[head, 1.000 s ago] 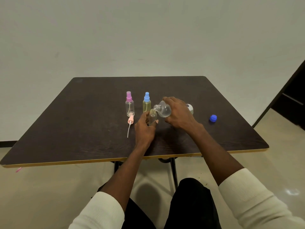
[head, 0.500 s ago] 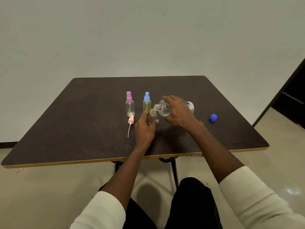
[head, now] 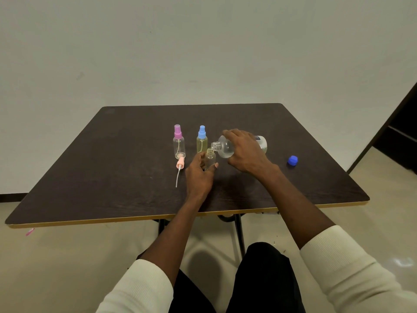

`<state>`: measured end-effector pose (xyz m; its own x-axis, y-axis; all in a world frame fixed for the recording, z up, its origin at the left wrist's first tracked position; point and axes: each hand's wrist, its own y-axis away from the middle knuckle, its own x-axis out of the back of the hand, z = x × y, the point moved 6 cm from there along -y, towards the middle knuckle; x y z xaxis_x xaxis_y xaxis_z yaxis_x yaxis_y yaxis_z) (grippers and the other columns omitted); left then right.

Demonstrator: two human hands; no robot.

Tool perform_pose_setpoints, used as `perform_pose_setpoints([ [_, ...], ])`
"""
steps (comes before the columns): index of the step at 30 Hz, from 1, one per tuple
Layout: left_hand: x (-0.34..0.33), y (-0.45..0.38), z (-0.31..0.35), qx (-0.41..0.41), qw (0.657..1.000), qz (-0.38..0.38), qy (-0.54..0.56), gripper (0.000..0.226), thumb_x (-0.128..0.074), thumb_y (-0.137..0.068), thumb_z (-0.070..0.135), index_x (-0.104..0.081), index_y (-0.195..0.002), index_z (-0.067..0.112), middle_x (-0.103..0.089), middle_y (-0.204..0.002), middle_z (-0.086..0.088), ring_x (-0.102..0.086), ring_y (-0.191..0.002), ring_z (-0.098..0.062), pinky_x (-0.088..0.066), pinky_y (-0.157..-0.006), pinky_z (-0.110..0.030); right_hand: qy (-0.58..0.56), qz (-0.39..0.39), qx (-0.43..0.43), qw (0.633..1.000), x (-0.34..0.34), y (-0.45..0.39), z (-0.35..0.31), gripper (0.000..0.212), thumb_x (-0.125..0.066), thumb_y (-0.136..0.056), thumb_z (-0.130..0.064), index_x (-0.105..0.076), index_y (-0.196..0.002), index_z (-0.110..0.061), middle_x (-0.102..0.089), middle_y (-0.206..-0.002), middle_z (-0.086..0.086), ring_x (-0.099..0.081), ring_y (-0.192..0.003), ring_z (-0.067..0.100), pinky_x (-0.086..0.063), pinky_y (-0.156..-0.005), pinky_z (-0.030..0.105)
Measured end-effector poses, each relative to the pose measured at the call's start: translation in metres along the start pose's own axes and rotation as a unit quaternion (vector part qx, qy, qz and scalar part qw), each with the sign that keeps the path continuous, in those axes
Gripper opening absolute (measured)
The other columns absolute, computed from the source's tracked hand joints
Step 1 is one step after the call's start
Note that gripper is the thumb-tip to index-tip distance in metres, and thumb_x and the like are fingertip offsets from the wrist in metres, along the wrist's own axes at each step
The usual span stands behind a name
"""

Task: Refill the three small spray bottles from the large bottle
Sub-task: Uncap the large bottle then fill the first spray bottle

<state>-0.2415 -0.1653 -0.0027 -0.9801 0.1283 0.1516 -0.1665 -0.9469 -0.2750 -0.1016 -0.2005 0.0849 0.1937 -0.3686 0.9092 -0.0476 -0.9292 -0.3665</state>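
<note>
open small bottle (head: 210, 158) | mid-table, upright | left hand (head: 199, 175) grips its body | right hand (head: 244, 150) wraps tilted large bottle (head: 225, 147), neck over mouth | light, tippy, likely slippery; hold low

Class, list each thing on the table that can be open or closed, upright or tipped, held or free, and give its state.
Large bottle: uncapped, tipped sideways, gripped by right hand.
Open small bottle: upright, sprayer off, held by left hand.
Purple-capped bottle: upright, capped, free.
Blue-capped bottle: upright, capped, free.
Pink sprayer: lying loose.
Blue cap: off, lying apart.
</note>
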Motion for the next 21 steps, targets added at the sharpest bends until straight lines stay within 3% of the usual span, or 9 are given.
perform_pose_setpoints([
  [21,0.0002,0.0011,0.0019,0.005,1.0,0.004,-0.003,0.034,-0.076,-0.086,0.017,-0.063,-0.117,0.02,-0.072,-0.106,0.009,-0.066,-0.101,-0.004,-0.053,-0.089,-0.026,0.007,-0.004,0.007,1.0,0.0051,0.001,-0.0033,0.076,-0.074,-0.072,-0.014,-0.042,-0.141,-0.014,-0.05,-0.139,0.005,-0.043,-0.129,0.028,-0.029,-0.11,0.043],
])
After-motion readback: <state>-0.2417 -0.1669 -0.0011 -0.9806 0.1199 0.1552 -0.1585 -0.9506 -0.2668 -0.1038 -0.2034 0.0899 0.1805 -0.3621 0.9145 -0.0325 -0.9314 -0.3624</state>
